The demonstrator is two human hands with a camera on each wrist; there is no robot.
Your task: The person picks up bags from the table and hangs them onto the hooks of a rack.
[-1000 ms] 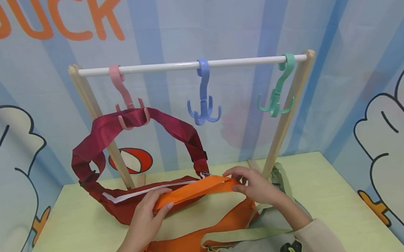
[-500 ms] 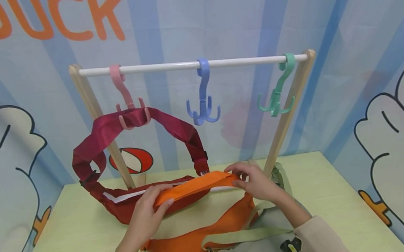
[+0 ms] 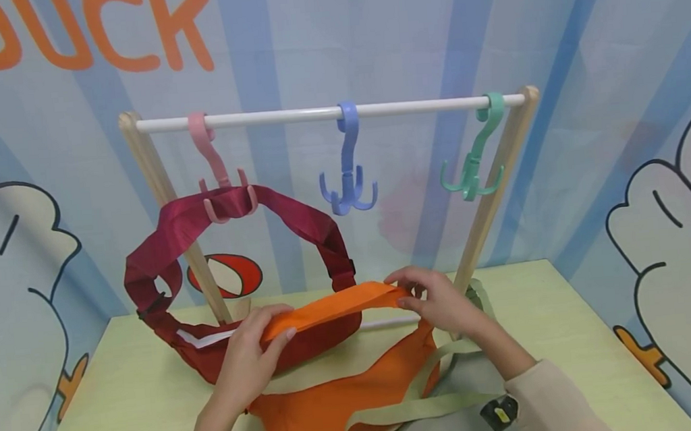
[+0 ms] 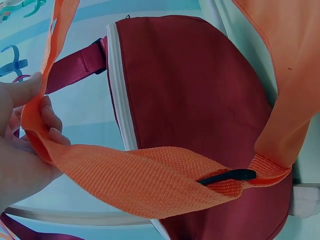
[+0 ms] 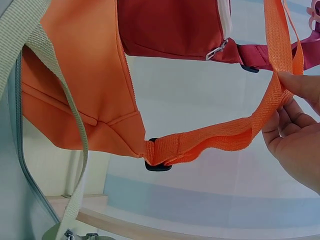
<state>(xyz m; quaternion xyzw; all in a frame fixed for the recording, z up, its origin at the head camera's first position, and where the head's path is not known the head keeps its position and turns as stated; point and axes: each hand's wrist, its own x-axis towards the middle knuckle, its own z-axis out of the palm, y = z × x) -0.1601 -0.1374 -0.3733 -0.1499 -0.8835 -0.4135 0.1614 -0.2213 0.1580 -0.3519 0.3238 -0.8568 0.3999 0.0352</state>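
Both hands hold the strap (image 3: 334, 308) of an orange waist bag (image 3: 330, 413), stretched between them above the table. My left hand (image 3: 249, 355) grips its left part; in the left wrist view the webbing (image 4: 135, 180) runs between thumb and fingers. At the other end my right hand (image 3: 444, 306) pinches it, and in the right wrist view the strap drops to a black buckle (image 5: 158, 162) at the bag's corner. Behind the strap, a dark red waist bag (image 3: 313, 343) hangs by its strap from a pink hook (image 3: 209, 152).
A wooden rack with a white rail (image 3: 277, 117) also carries a blue hook (image 3: 349, 154) and a green hook (image 3: 480, 144), each without a bag. A grey bag (image 3: 452, 403) with pale green straps overlaps the orange bag at right, near my right sleeve (image 3: 555, 402).
Both hands have lifted the orange strap a little, the right hand most. The orange bag's upper edge has risen slightly with it. The red bag still hangs in place.
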